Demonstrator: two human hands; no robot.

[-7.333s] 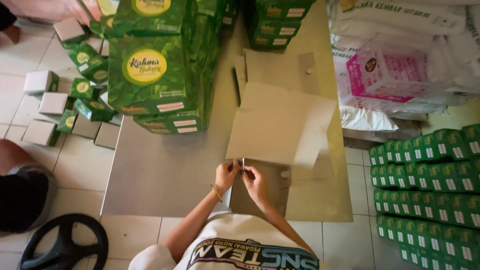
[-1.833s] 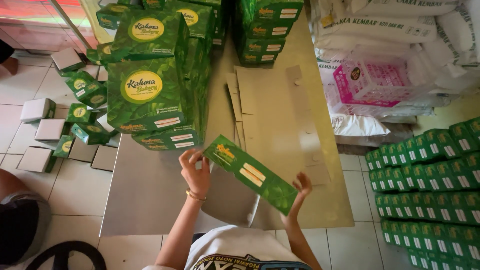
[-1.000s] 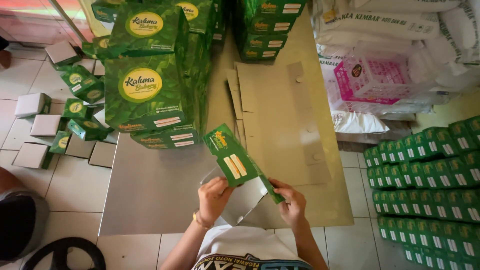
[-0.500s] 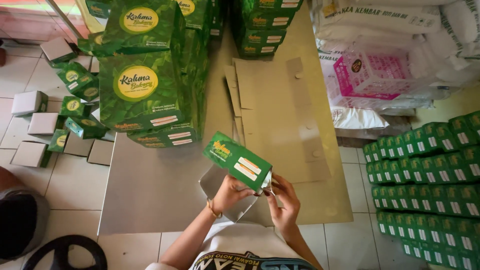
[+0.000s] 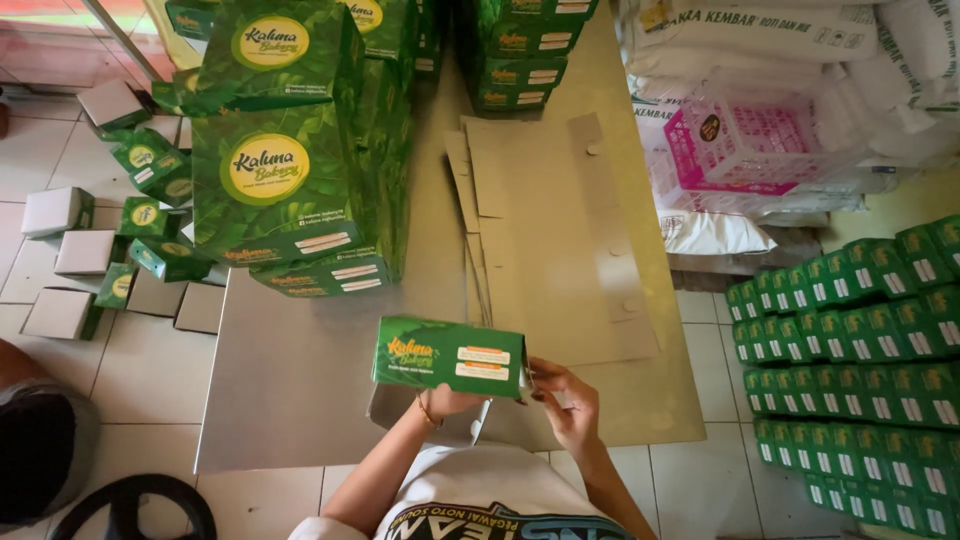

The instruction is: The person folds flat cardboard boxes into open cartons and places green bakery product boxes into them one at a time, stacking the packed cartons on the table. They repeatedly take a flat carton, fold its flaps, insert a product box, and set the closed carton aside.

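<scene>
Your left hand (image 5: 448, 402) props the green carton (image 5: 450, 356) from beneath, its long axis running left to right. Your right hand (image 5: 566, 402), nearer the open end, pinches the end flap there.

- Left hand (image 5: 452, 400): bare, thin gold-coloured bracelet (image 5: 424, 410) on the wrist.
- Right hand (image 5: 567, 405): bare, no ring or band visible, dark-painted nails.
- Both forearms bare, no sleeves reach them.
- T-shirt (image 5: 490, 495): white/light grey, short sleeves, below the bracelet; chest band dark with large block lettering, teal trim.
</scene>
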